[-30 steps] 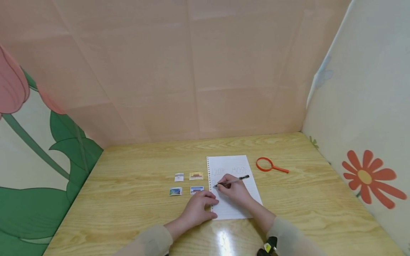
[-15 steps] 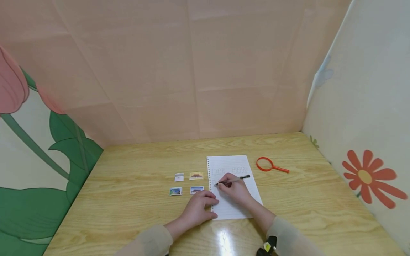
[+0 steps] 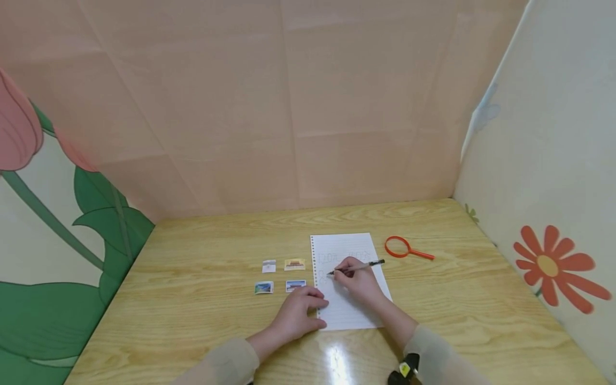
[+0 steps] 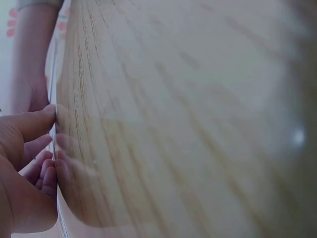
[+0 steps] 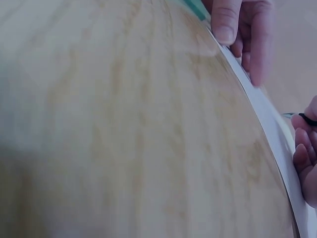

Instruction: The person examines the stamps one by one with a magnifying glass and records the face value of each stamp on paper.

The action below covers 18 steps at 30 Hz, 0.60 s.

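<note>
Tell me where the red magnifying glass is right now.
In the head view, the red magnifying glass lies on the wooden table, just right of the lined paper's top corner, beyond the right hand, untouched.

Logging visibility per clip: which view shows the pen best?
The head view: the whole pen shows in the right hand, tip on the paper. The right wrist view catches only a dark sliver; the left wrist view shows none.

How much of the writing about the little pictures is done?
The top line of the white lined paper sheet already carries faint writing. The right hand holds the black pen, tip on the second line, while the left hand presses on the sheet's edge. Most lines below are blank. Four small picture stamps and the orange magnifying glass lie untouched.
</note>
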Each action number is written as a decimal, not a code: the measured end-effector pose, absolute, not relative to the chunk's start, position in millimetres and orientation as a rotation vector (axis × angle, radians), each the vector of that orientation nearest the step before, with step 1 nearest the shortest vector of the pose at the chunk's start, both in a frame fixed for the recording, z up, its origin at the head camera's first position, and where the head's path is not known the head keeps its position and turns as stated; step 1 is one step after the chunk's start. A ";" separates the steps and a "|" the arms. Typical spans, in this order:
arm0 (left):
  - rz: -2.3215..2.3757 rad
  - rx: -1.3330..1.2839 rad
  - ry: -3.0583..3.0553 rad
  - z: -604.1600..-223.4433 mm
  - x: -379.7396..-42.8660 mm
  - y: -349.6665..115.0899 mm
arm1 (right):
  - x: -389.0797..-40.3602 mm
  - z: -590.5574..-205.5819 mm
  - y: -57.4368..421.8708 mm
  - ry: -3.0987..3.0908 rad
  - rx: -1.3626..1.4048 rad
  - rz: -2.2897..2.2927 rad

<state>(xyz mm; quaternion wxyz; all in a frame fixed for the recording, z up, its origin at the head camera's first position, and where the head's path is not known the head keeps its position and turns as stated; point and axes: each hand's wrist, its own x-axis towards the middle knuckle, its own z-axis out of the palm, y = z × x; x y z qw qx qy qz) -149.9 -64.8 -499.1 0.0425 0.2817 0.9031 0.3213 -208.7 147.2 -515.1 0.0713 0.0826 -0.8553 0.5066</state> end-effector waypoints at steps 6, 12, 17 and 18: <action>0.979 0.856 2.760 -498.5 -149.3 -64.9 | -212.6 -516.3 151.2 -2.576 0.243 1.501; 0.998 0.833 2.743 -497.8 -149.5 -65.1 | -214.8 -517.0 151.6 -2.600 0.278 1.485; 1.001 0.836 2.748 -498.0 -149.3 -64.6 | -215.3 -516.7 150.1 -2.591 0.301 1.462; 0.999 0.840 2.752 -498.0 -149.2 -64.5 | -215.5 -516.9 149.8 -2.592 0.309 1.447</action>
